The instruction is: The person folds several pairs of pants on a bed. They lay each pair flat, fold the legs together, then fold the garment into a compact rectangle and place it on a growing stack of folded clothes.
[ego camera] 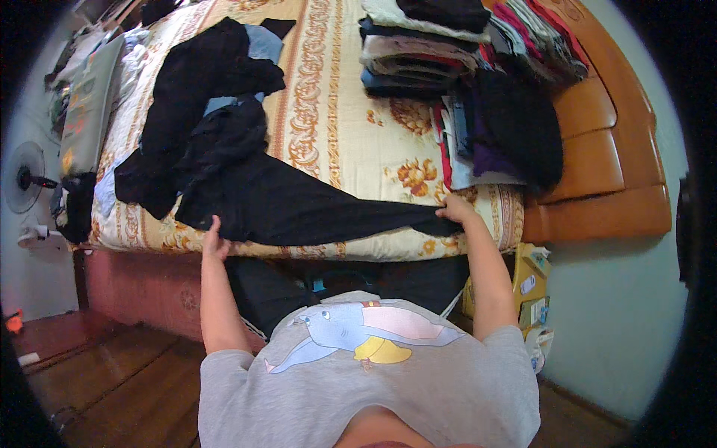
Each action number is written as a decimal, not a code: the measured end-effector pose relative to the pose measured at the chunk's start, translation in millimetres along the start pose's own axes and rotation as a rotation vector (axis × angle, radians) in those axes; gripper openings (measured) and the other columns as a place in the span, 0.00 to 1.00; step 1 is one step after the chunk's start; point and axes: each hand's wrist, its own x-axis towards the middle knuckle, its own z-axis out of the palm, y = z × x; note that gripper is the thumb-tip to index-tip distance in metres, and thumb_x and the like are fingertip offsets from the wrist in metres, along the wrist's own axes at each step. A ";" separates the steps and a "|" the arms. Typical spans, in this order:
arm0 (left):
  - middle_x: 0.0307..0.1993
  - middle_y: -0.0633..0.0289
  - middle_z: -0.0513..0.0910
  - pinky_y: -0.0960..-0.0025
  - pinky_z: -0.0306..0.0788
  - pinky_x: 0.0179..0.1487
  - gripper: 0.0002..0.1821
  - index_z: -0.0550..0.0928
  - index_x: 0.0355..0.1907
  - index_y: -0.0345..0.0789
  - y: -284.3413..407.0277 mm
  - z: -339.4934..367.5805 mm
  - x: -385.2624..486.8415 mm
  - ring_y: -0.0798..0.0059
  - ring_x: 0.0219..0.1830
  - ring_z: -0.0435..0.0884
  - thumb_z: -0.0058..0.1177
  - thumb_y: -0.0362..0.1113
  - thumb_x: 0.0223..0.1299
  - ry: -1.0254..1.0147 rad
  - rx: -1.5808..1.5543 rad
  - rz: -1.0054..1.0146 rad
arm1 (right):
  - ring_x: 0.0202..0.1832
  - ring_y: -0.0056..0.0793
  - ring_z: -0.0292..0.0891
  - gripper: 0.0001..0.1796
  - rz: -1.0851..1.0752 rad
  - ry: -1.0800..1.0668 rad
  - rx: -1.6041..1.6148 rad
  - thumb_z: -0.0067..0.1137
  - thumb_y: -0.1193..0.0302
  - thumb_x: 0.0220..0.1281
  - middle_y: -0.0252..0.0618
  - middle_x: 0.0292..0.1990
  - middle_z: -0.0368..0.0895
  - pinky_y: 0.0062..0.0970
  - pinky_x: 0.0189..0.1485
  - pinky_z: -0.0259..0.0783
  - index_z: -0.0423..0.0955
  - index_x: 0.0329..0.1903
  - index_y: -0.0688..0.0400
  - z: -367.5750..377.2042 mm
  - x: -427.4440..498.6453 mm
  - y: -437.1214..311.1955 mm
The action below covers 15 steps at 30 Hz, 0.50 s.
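Observation:
A pair of black trousers appears to lie stretched sideways along the near edge of the bed. Its narrow end is on the right, where my right hand grips the cloth near the hem. At the wider left end, my left hand touches the near edge with one finger extended; whether it pinches the fabric is unclear. Beyond that end, more black clothing lies in a loose heap, with a light blue denim piece partly showing from under it.
Folded clothes stand stacked at the far right, with a dark pile nearer, against the wooden headboard. A patterned cover spreads over the bed. A fan is at left; a yellow storage unit stands at right.

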 end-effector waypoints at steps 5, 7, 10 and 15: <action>0.60 0.59 0.69 0.54 0.61 0.65 0.33 0.66 0.61 0.35 0.8 1.3 -0.2 0.60 0.62 0.66 0.56 0.50 0.57 -0.078 -0.200 0.020 | 0.51 0.39 0.74 0.27 0.111 0.077 -0.048 0.67 0.51 0.44 0.44 0.46 0.78 0.40 0.49 0.70 0.77 0.44 0.56 -0.7 -11.7 18.5; 0.61 0.59 0.69 0.53 0.61 0.65 0.33 0.66 0.61 0.34 -15.4 -3.4 -4.2 0.59 0.62 0.66 0.56 0.49 0.57 -0.217 -0.257 -0.024 | 0.49 0.39 0.75 0.26 0.056 0.057 0.056 0.68 0.54 0.43 0.46 0.46 0.78 0.39 0.48 0.71 0.77 0.43 0.59 5.8 -22.9 35.4; 0.58 0.60 0.71 0.55 0.64 0.62 0.28 0.68 0.58 0.34 -37.4 -6.7 -3.4 0.61 0.59 0.70 0.56 0.45 0.58 -0.105 -0.136 -0.183 | 0.47 0.40 0.76 0.25 0.059 -0.049 0.223 0.70 0.59 0.42 0.48 0.44 0.79 0.37 0.46 0.70 0.77 0.40 0.63 10.8 -31.5 58.3; 0.52 0.59 0.76 0.66 0.71 0.56 0.21 0.72 0.53 0.33 -38.1 0.5 13.6 0.66 0.53 0.75 0.54 0.40 0.60 0.025 -0.072 -0.046 | 0.35 0.26 0.72 0.17 0.070 0.114 0.848 0.67 0.74 0.44 0.35 0.33 0.78 0.29 0.42 0.68 0.75 0.39 0.61 -14.1 -44.6 84.0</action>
